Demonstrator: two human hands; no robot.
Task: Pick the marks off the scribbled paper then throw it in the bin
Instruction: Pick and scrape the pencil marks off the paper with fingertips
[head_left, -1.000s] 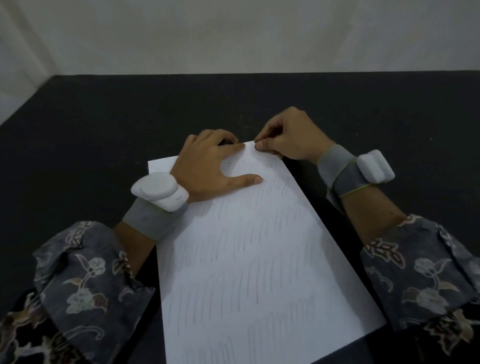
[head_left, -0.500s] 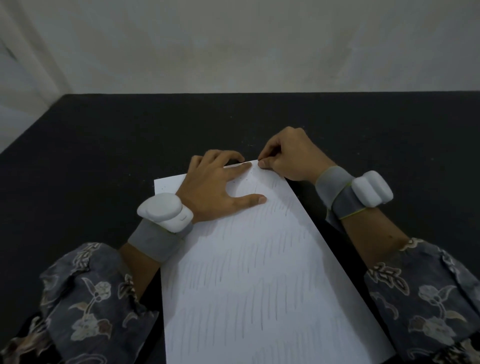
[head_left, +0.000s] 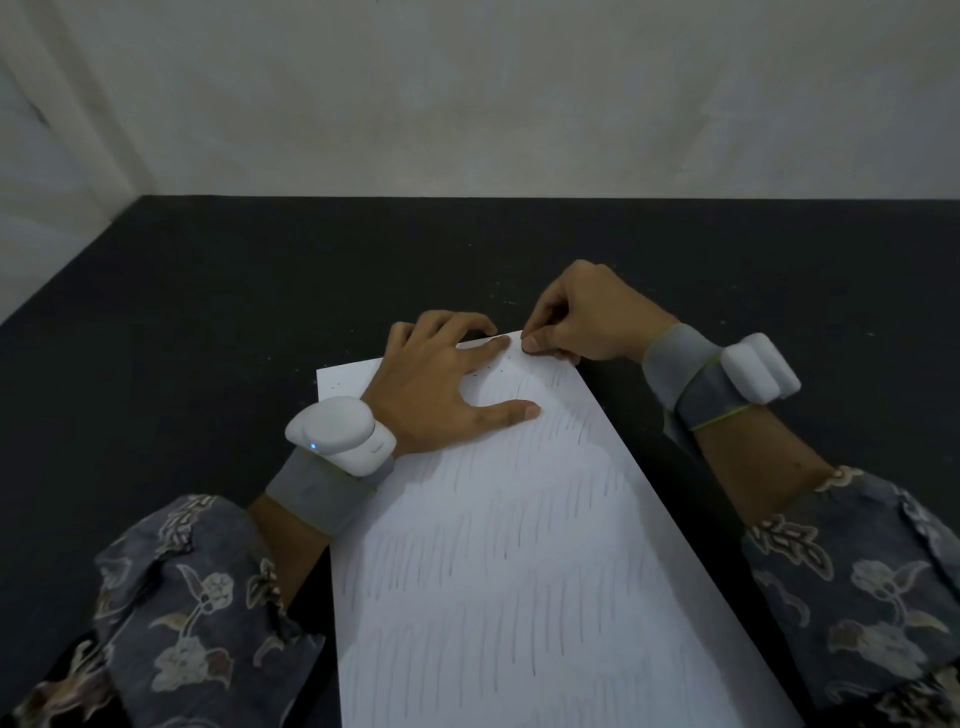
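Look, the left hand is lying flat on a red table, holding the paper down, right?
Not quite. The head view shows the left hand lying flat on the paper, holding it down, but the table is black, not red.

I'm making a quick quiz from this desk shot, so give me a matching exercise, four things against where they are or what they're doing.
Things:
1. left hand
2. right hand
3. scribbled paper
4. white wrist device

States:
A. flat on the dark table
B. strapped on the right wrist
C. fingers spread, pressing the sheet
D. pinching at the sheet's far corner

Pairs: 1-C, 2-D, 3-A, 4-B
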